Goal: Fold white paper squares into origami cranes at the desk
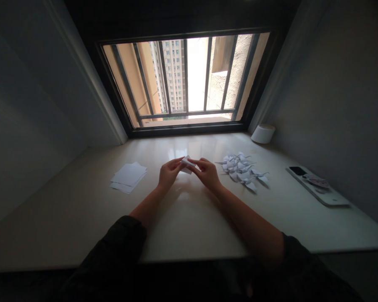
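A small folded piece of white paper (187, 163) is held just above the pale counter (189, 218), near its middle. My left hand (169, 173) pinches its left side with fingers closed. My right hand (207, 172) pinches its right side, index finger laid along the top fold. To the left lies a small stack of flat white paper sheets (128, 176). To the right is a heap of several folded white paper cranes (242, 170), close to my right hand.
A barred window (185, 79) fills the back wall above the counter. A white roll (263, 133) stands at the back right corner. A phone in a pale case (316, 184) lies at the far right. Walls close in on both sides.
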A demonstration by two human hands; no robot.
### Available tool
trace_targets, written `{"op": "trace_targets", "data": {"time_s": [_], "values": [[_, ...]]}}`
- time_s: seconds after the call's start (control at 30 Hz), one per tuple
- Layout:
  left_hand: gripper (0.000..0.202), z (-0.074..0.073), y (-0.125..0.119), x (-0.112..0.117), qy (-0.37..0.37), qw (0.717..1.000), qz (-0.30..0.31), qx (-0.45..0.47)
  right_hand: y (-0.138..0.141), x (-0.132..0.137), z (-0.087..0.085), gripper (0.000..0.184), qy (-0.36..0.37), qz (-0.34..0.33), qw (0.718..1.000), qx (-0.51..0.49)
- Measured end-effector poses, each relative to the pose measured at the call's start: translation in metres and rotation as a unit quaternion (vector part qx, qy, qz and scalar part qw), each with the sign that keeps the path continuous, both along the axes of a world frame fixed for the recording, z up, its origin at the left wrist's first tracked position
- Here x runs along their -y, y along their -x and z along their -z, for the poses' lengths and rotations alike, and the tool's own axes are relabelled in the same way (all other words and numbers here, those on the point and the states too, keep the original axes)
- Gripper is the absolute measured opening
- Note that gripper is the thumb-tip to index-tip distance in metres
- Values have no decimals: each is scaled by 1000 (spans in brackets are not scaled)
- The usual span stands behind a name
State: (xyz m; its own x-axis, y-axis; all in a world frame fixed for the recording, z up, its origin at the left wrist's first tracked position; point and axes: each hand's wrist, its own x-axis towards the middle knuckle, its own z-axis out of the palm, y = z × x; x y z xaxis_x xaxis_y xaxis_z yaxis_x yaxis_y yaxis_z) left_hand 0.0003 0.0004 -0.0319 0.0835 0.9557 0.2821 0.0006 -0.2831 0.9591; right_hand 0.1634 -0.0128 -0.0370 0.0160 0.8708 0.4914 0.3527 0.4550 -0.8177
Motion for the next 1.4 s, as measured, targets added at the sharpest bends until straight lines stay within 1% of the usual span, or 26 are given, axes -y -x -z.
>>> {"op": "trace_targets", "data": {"time_s": [0.13, 0.23, 0.3, 0.43, 0.53, 0.7, 0.83, 0.93, 1.03, 1.2, 1.3, 1.4], "values": [[34, -2, -3, 3, -4, 1000, 3, -8, -1, 3, -7, 32, -70, 69, 993, 65], [33, -2, -3, 4, -1, 1000, 7, -12, 0, 5, -9, 28, -103, 90, 986, 96], [33, -2, -3, 4, 11, 1000, 9, -8, 1, 6, -9, 28, -111, 78, 986, 98], [32, -2, -4, 5, 43, 998, 39, 28, 3, 6, -7, 27, -112, 16, 991, 74], [35, 0, -4, 4, 62, 995, 47, 60, 3, 3, -4, 28, -90, -21, 995, 42], [40, 7, -4, 0, 91, 992, 20, 90, 4, -3, 4, 23, 1, -82, 995, -56], [43, 8, -5, -2, 110, 986, 8, 128, 6, -9, 11, 27, 97, -99, 974, -180], [44, 8, -6, -2, 125, 983, -8, 137, 6, -12, 12, 30, 146, -85, 955, -244], [44, 8, -7, -2, 128, 986, -16, 108, 5, -12, 10, 33, 150, -55, 945, -284], [40, 7, -9, 2, 109, 993, 8, 38, 3, -11, 5, 42, 130, -25, 941, -312], [41, 6, -11, 4, 93, 995, 13, 23, 4, -11, 5, 39, 114, -21, 944, -307], [41, 6, -12, 5, 70, 997, -11, 13, 5, -11, 7, 35, 103, -10, 950, -295]]}}
